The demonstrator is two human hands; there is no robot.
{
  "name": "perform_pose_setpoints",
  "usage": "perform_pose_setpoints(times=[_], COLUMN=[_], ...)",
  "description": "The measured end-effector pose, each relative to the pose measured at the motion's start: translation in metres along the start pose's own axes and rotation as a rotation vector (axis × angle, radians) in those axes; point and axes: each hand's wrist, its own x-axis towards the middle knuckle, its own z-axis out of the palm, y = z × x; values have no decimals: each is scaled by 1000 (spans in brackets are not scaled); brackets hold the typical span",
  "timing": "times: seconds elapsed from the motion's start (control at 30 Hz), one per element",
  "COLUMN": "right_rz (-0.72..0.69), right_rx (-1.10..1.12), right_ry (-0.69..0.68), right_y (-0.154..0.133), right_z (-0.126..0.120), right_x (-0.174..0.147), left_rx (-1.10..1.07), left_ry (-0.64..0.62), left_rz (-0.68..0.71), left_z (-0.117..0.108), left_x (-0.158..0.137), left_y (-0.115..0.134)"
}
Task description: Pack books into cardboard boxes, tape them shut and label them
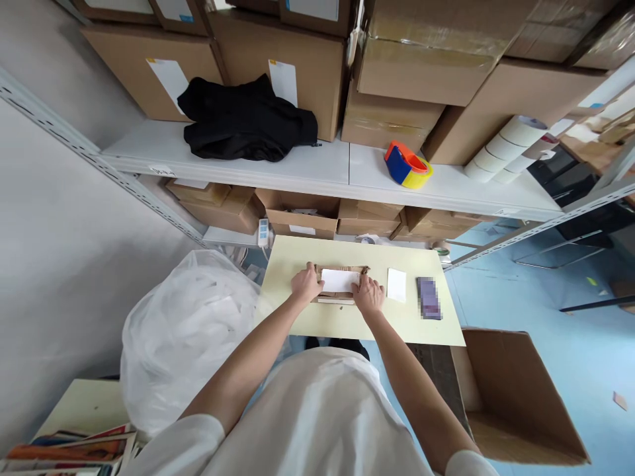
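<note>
A small brown cardboard box (331, 299) lies on the pale yellow table (307, 251) in front of me. On its top is a white rectangular piece (340, 280); whether this is a label or a sheet I cannot tell. My left hand (306, 284) grips the box at its left end, thumb towards the white piece. At the opposite end my right hand (370, 294) is closed on the box in the same way. Just right of that hand lies a white paper slip (396, 285), apart from it. Further right rests a pixelated, dark purple flat object (429, 298).
Above the table's far edge runs a grey shelf (322, 165) with large cartons (397, 73), black cloth (248, 119), coloured tape rolls (407, 164) and white rolls (506, 149). A bulging clear plastic bag (183, 337) stands left; an open carton (520, 396) sits low at right.
</note>
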Motion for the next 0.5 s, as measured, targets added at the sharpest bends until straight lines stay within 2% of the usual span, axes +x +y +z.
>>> perform_pose_setpoints(times=[0.07, 0.13, 0.2, 0.27, 0.33, 0.37, 0.43, 0.5], right_rz=[6, -13, -105, -285, -474, -533, -548, -461], right_rx=[-8, 30, 84, 106, 72, 35, -63, -170], right_ry=[74, 177, 268, 280, 163, 75, -74, -138], right_y=[6, 10, 10, 3, -8, -13, -16, -9], right_z=[-1, -2, 0, 6, 14, 18, 24, 24], right_x=[-3, -7, -12, -17, -19, -20, -18, -15], left_rx=[-12, -32, -21, 30, 100, 132, 180, 203], left_ry=[6, 75, 177, 214, 151, 105, 42, 33], left_rz=[7, 88, 288, 568, 779, 826, 815, 749], left_z=[-2, -2, 2, 10, 22, 27, 36, 38], left_x=[-1, -6, -12, -18, -20, -19, -15, -8], left_y=[-8, -13, -14, -10, -4, -3, -4, -9])
